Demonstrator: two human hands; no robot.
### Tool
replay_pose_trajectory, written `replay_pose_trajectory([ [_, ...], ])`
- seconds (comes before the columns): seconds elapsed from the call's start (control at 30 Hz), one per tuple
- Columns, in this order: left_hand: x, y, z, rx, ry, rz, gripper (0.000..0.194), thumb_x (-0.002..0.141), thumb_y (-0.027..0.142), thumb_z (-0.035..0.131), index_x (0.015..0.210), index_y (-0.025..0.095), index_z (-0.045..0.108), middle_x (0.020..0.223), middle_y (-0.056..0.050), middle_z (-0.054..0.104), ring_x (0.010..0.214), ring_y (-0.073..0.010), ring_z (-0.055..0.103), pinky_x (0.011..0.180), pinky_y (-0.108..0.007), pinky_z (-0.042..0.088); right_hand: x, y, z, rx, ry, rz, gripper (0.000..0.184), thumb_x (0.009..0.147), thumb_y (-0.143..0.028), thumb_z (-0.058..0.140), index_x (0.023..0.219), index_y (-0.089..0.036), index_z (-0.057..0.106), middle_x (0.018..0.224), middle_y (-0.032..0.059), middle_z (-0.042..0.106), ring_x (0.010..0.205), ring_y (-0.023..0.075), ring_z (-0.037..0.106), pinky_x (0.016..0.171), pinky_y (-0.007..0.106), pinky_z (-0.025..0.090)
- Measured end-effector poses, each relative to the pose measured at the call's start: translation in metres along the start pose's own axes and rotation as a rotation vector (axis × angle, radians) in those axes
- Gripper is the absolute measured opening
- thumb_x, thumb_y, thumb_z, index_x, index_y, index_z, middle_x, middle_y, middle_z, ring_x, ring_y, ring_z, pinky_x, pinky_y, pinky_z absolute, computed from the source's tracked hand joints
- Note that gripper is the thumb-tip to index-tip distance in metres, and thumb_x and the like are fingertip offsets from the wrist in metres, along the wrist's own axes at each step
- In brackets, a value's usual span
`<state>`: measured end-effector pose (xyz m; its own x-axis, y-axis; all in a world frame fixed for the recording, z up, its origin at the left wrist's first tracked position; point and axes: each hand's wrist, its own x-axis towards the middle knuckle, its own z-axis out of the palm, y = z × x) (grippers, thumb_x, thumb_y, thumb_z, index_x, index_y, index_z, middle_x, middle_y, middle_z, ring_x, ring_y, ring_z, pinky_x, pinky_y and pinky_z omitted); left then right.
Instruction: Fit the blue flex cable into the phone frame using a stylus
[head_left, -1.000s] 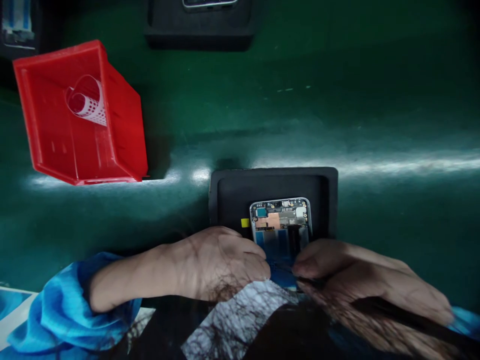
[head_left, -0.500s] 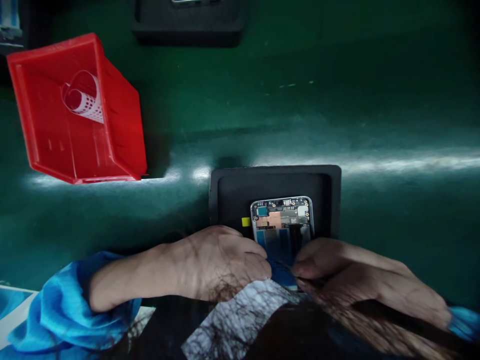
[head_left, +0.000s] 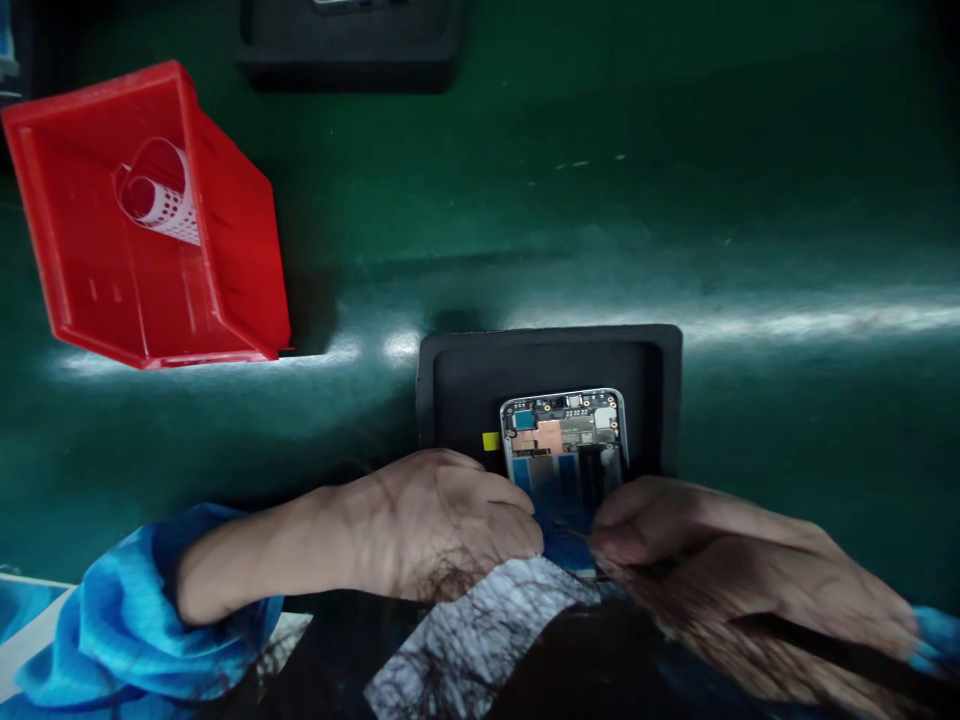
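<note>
Our left hand (head_left: 450,525) curls at the phone's (head_left: 566,435) eight o'clock, right hand (head_left: 720,560) at four; we can't tell their grip. A slip could scratch.

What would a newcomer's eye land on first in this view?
Most likely the bright red bin at the upper left, with a curled white perforated strip inside. Next, the opened phone-like device in the black tray below centre, its circuit board exposed, with the left hand and right hand at its lower part. A small yellow tab stands out just left of the device.
</note>
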<state>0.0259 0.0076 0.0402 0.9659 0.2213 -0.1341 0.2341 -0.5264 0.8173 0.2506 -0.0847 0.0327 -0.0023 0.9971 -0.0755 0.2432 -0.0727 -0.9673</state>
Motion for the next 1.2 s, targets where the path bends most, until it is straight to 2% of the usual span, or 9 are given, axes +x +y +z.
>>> replay_pose_trajectory([
  [0.13,0.0,0.001,-0.002,-0.015,-0.019,-0.021,0.01,0.085,0.018,0.058,0.094,0.021,0.062,0.102,0.003,0.071,0.077,-0.011,0.064,0.072,-0.023,0.05,0.007,-0.002,-0.004,0.023,0.025,0.019,0.025,0.064,-0.041,0.078,0.054,-0.03,0.058,0.061,0.0022,0.067,0.061,0.0231,0.069,0.048,0.033,0.058],
  [0.27,-0.001,0.001,-0.003,-0.024,-0.004,-0.002,0.011,0.085,0.015,0.056,0.094,0.021,0.061,0.097,0.004,0.07,0.078,-0.0106,0.063,0.074,-0.021,0.048,0.024,-0.006,-0.012,0.059,-0.009,-0.011,0.022,0.068,-0.025,0.076,0.055,-0.028,0.058,0.062,-0.0001,0.066,0.059,0.0193,0.067,0.049,0.032,0.059],
  [0.4,-0.002,0.0,0.0,0.001,0.015,-0.001,0.014,0.081,0.012,0.055,0.09,0.021,0.061,0.093,0.003,0.071,0.073,-0.0118,0.062,0.068,-0.022,0.047,0.033,0.0,-0.018,0.102,0.178,0.096,0.025,0.066,-0.008,0.074,0.061,-0.025,0.056,0.066,-0.0021,0.066,0.062,0.0136,0.065,0.057,0.027,0.058],
  [0.57,-0.002,-0.002,0.003,0.042,0.124,0.024,0.012,0.078,0.011,0.059,0.085,0.022,0.058,0.092,0.002,0.071,0.069,-0.0118,0.062,0.066,-0.021,0.048,0.03,0.012,-0.017,0.133,0.214,0.095,0.025,0.067,-0.006,0.074,0.064,-0.023,0.056,0.069,-0.0028,0.067,0.063,0.0118,0.065,0.059,0.026,0.057],
  [0.8,-0.003,-0.003,0.005,0.054,0.141,0.043,0.016,0.08,0.011,0.05,0.089,0.022,0.059,0.088,0.004,0.07,0.07,-0.011,0.063,0.067,-0.02,0.051,0.031,0.002,-0.01,0.026,0.268,0.096,0.026,0.066,-0.006,0.074,0.06,-0.024,0.057,0.071,-0.0036,0.068,0.066,0.011,0.066,0.06,0.023,0.056],
  [0.93,-0.001,0.002,-0.005,0.018,0.117,0.02,0.022,0.086,0.011,0.044,0.095,0.021,0.061,0.088,0.006,0.069,0.071,-0.0081,0.063,0.07,-0.016,0.051,0.03,0.001,-0.007,-0.007,0.287,0.088,0.026,0.066,-0.007,0.075,0.059,-0.024,0.056,0.071,-0.0037,0.068,0.066,0.0109,0.066,0.061,0.023,0.056],
  [1.03,0.001,0.009,-0.016,-0.081,0.102,0.009,0.03,0.09,0.009,0.033,0.088,0.021,0.061,0.079,0.01,0.065,0.067,-0.004,0.06,0.073,-0.011,0.05,0.029,0.004,-0.007,-0.035,0.28,0.062,0.026,0.065,-0.007,0.075,0.06,-0.024,0.056,0.073,-0.0035,0.068,0.067,0.0116,0.066,0.062,0.024,0.056],
  [1.13,0.002,0.012,-0.018,-0.04,0.148,-0.114,0.02,0.083,0.008,0.047,0.081,0.022,0.06,0.074,0.01,0.064,0.066,-0.0068,0.06,0.075,-0.013,0.05,0.028,0.003,-0.007,-0.075,0.278,0.039,0.026,0.064,-0.007,0.076,0.061,-0.024,0.057,0.073,-0.0034,0.068,0.067,0.0122,0.067,0.062,0.025,0.056],
  [1.2,0.002,0.008,-0.015,-0.012,0.112,-0.039,0.019,0.072,0.007,0.058,0.08,0.023,0.06,0.073,0.008,0.065,0.064,-0.01,0.059,0.068,-0.017,0.05,0.027,0.001,-0.007,-0.109,0.272,0.033,0.025,0.064,-0.007,0.076,0.061,-0.024,0.057,0.074,-0.0034,0.067,0.068,0.0126,0.067,0.062,0.026,0.056],
])
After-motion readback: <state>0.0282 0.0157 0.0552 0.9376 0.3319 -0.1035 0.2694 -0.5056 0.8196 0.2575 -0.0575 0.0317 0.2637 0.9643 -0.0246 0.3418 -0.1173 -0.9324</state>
